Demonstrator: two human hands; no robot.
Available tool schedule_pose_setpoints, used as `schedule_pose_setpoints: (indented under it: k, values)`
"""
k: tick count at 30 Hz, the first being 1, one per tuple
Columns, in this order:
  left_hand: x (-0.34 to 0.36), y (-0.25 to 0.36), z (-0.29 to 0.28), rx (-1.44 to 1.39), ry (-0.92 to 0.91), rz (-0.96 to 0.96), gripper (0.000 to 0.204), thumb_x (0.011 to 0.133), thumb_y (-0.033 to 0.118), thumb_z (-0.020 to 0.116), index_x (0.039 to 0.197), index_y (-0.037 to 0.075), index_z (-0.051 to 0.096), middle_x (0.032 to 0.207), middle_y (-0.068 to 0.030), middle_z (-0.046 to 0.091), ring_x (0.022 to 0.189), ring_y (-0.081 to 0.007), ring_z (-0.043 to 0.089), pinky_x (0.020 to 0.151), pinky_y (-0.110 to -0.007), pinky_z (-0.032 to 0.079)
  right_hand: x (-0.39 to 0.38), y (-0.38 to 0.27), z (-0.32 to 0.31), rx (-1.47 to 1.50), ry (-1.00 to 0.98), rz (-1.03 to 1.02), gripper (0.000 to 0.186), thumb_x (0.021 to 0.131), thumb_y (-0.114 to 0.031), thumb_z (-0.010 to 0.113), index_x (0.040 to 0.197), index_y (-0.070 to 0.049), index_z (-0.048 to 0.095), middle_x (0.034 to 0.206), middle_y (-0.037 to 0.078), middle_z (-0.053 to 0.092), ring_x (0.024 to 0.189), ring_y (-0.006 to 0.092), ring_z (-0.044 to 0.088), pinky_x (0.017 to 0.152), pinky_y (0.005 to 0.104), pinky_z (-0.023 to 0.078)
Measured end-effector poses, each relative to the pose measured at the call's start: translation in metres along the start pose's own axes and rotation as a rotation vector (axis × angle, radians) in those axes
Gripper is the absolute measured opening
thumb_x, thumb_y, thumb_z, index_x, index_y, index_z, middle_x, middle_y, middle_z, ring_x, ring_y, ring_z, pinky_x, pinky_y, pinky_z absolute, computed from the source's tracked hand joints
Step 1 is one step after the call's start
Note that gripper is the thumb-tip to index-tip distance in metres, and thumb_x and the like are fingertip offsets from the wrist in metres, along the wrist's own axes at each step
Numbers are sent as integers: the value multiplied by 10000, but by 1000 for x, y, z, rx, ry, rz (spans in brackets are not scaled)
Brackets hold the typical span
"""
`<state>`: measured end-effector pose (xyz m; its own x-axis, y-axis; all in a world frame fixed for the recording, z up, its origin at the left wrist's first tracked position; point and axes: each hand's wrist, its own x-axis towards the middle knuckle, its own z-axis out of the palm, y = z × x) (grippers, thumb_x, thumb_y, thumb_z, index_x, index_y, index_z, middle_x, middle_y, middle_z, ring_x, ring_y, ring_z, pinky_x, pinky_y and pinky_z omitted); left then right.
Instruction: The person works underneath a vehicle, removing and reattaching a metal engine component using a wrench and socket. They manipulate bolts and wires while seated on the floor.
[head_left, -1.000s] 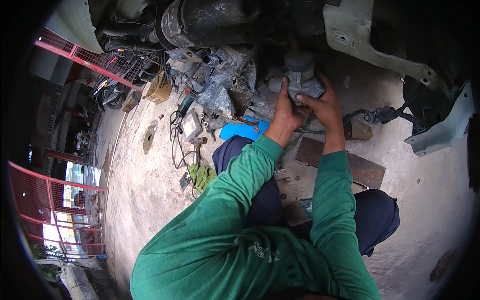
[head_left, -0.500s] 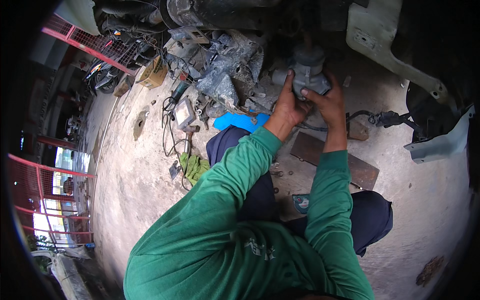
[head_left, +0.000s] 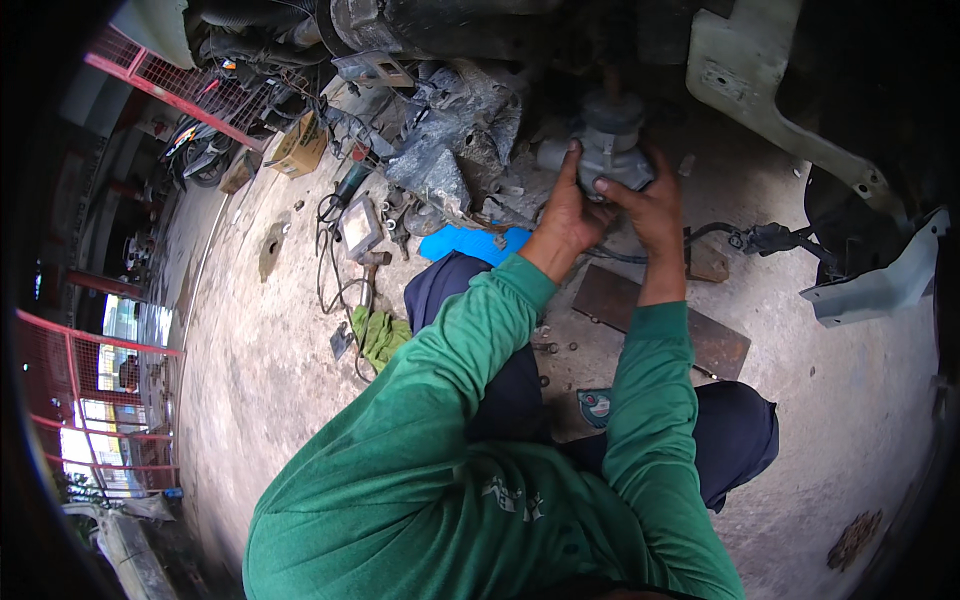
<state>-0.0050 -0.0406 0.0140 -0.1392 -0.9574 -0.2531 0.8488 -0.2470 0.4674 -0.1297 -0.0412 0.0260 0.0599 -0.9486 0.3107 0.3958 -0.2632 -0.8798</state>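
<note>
Both my hands grip a grey cast-metal housing (head_left: 606,152) under the dark vehicle parts at the top of the view. It has a rounded body and a darker round collar on top; a rusty shaft or bolt shows above the collar. My left hand (head_left: 572,212) wraps its near left side, thumb up along the metal. On the right side, my right hand (head_left: 652,212) closes round it with the thumb laid across the front. The fingers behind and below the housing are hidden. I cannot tell whether the housing is attached above.
Left of my knees lie a corded power tool (head_left: 352,182), a hammer (head_left: 371,275), a green rag (head_left: 380,337) and a blue cloth or sheet (head_left: 470,243). A rusty metal plate (head_left: 690,335) rests between my knees and the housing. Pale brackets (head_left: 745,75) hang at right.
The whole view has shifted slightly to the left. My hands stay on the housing with almost the same grip.
</note>
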Motion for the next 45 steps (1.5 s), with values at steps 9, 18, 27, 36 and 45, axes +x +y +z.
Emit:
schedule_pose_setpoints:
  k: [9, 18, 27, 36, 45]
  values:
    - [-3, -1, 6, -23, 14, -28, 639, 961, 534, 639, 1401, 93, 498, 1353, -86, 578, 1220, -265, 577, 1064, -428, 487, 1, 5, -6, -27, 6, -23, 814, 658, -26, 877, 1383, 5, 507, 1250, 132, 632, 1142, 227, 618, 972, 356, 514]
    - [0, 2, 0, 86, 3, 5, 718, 964, 618, 560, 1454, 106, 445, 1431, -119, 513, 1312, -299, 510, 1141, -475, 405, 2, 3, -2, -85, -12, -44, 852, 664, -75, 904, 1399, 52, 493, 1266, 149, 639, 1161, 228, 617, 1010, 349, 489]
    - [-2, 2, 5, 191, 25, 52, 651, 999, 626, 448, 1429, 139, 490, 1442, -101, 510, 1330, -296, 493, 1148, -466, 384, -1, 4, -3, -190, 71, -31, 906, 641, -120, 939, 1411, 41, 490, 1207, 162, 675, 1097, 230, 655, 929, 354, 540]
    - [1, 1, -3, 250, -8, 67, 710, 978, 655, 438, 1423, 104, 478, 1468, -130, 492, 1384, -339, 451, 1186, -558, 340, -4, -2, -8, -247, 72, -29, 773, 627, -66, 848, 1340, 19, 563, 1199, 194, 675, 1107, 265, 653, 950, 362, 519]
    - [5, 2, 2, 263, -19, 80, 699, 979, 635, 451, 1435, 106, 472, 1467, -132, 491, 1384, -343, 450, 1187, -554, 342, 2, 14, -10, -271, 81, -77, 911, 649, -192, 941, 1423, 5, 505, 1197, 195, 679, 1072, 232, 676, 886, 337, 559]
